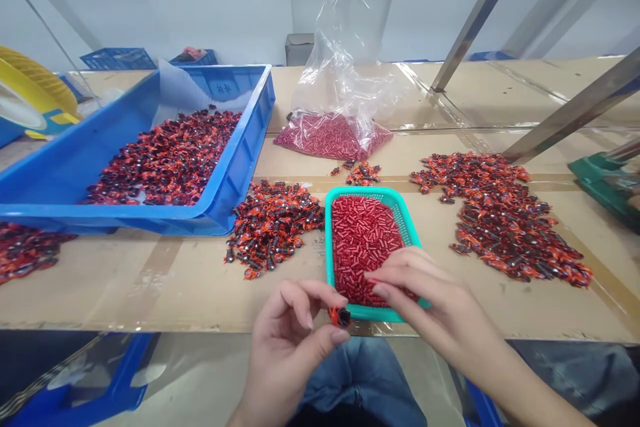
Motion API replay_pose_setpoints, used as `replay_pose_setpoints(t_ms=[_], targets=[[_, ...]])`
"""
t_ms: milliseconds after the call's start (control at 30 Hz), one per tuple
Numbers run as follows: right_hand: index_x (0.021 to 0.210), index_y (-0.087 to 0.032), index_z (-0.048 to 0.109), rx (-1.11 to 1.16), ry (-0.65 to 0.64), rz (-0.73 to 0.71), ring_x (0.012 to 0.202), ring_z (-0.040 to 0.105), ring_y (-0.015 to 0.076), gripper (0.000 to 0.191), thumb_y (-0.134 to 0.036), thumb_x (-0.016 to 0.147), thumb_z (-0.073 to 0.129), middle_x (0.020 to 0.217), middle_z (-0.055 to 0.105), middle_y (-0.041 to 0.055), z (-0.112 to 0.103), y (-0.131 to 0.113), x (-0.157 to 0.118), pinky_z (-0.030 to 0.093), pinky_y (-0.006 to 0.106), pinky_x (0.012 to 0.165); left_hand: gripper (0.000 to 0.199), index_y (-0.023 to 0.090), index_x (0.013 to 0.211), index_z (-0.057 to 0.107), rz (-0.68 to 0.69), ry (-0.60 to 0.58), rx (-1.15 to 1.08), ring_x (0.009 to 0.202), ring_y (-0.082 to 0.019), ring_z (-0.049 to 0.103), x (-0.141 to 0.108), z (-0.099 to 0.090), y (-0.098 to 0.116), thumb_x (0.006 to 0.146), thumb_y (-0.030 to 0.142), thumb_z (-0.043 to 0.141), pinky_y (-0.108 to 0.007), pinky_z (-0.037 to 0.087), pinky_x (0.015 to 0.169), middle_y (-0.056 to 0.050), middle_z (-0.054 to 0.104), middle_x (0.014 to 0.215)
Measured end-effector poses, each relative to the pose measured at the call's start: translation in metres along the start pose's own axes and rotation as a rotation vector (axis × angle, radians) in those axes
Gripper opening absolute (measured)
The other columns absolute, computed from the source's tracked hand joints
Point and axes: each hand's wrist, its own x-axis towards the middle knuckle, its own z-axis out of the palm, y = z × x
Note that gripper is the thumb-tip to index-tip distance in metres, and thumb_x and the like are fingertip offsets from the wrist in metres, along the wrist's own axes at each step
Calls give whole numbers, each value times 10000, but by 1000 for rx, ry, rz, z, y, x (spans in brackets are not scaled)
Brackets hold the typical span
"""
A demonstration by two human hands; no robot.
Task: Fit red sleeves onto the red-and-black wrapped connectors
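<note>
Between the thumb and index finger of my left hand (295, 340) is a small black and orange-red plastic part (341, 316), its dark open end turned to the right. My right hand (425, 297) is over the near right side of a green basket (329, 247), thumb and index finger pinched on a small red tube (373, 281). The basket holds a mass of similar red tubes (365, 233). Left of the basket lies a pile of black and orange parts (275, 223), and a larger pile of such parts (505, 220) spreads to the right.
A blue crate (235, 180) with many black and orange parts stands at the left. Behind the basket sits a clear plastic bag (333, 133) of red tubes. Metal posts (480, 17) rise at the right, near a green tool base (607, 180). Cardboard (165, 293) covers the table.
</note>
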Motion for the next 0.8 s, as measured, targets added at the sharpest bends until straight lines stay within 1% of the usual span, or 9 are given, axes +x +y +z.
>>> replay_pose_setpoints(t_ms=[67, 167, 400, 467, 533, 600, 667, 733, 800], targets=[[1050, -217, 695, 136, -41, -3, 877, 643, 172, 104, -187, 1039, 595, 921, 691, 37, -4, -20, 0, 538, 296, 769, 316, 224, 737, 600, 112, 21, 131, 923, -165, 753, -4, 1, -1, 813, 70, 866, -268, 605, 859, 8, 813, 891], [997, -205, 679, 123, -76, -52, 828, 626, 174, 95, -187, 1035, 594, 880, 683, 39, -7, -39, 0, 525, 308, 751, 299, 244, 771, 623, 229, -15, 228, 930, -181, 741, -7, 2, -2, 847, 23, 810, -315, 594, 882, 11, 820, 915], [922, -191, 670, -43, -15, -148, 800, 601, 191, 77, -160, 992, 662, 829, 707, 38, -4, -43, -1, 478, 336, 746, 362, 260, 798, 661, 425, -129, 454, 874, -187, 758, -7, 3, 2, 849, -95, 714, -331, 597, 839, 16, 849, 950], [891, -200, 665, 29, -60, -100, 792, 601, 178, 110, -210, 999, 680, 819, 703, 20, -4, -41, -2, 471, 317, 737, 369, 254, 764, 643, 456, -137, 489, 837, -184, 768, -6, 4, 4, 839, -99, 722, -310, 605, 787, 18, 857, 930], [916, -215, 682, 187, -132, 32, 816, 620, 167, 112, -296, 977, 730, 844, 698, 6, -5, -39, -2, 482, 289, 748, 348, 247, 755, 603, 508, -153, 506, 800, -171, 773, -5, 6, 5, 852, -50, 756, -303, 615, 788, 22, 862, 910], [1040, -237, 712, 398, -233, 199, 914, 651, 169, 177, -383, 951, 759, 959, 709, 16, -6, -37, -2, 507, 275, 819, 343, 240, 757, 541, 587, -184, 551, 832, -152, 775, -5, 7, 4, 885, 40, 788, -309, 605, 904, 38, 861, 868], [1093, -240, 732, 608, -359, 310, 996, 654, 183, 285, -495, 967, 708, 1045, 702, 36, -6, -36, -2, 510, 284, 885, 369, 240, 763, 476, 647, -202, 611, 925, -123, 759, -5, 6, 0, 923, 142, 793, -299, 544, 1042, 68, 850, 803], [984, -216, 756, 746, -459, 351, 980, 636, 191, 426, -609, 998, 594, 1010, 671, 48, -4, -36, -4, 499, 288, 866, 391, 245, 773, 433, 644, -181, 653, 985, -101, 725, -8, 5, -4, 951, 217, 780, -276, 499, 1088, 92, 838, 761], [872, -195, 747, 797, -474, 369, 907, 602, 186, 544, -678, 997, 528, 922, 616, 44, 0, -37, -7, 481, 283, 803, 404, 251, 779, 409, 631, -159, 675, 957, -106, 706, -11, 5, -8, 963, 264, 769, -278, 515, 1041, 98, 835, 748]])
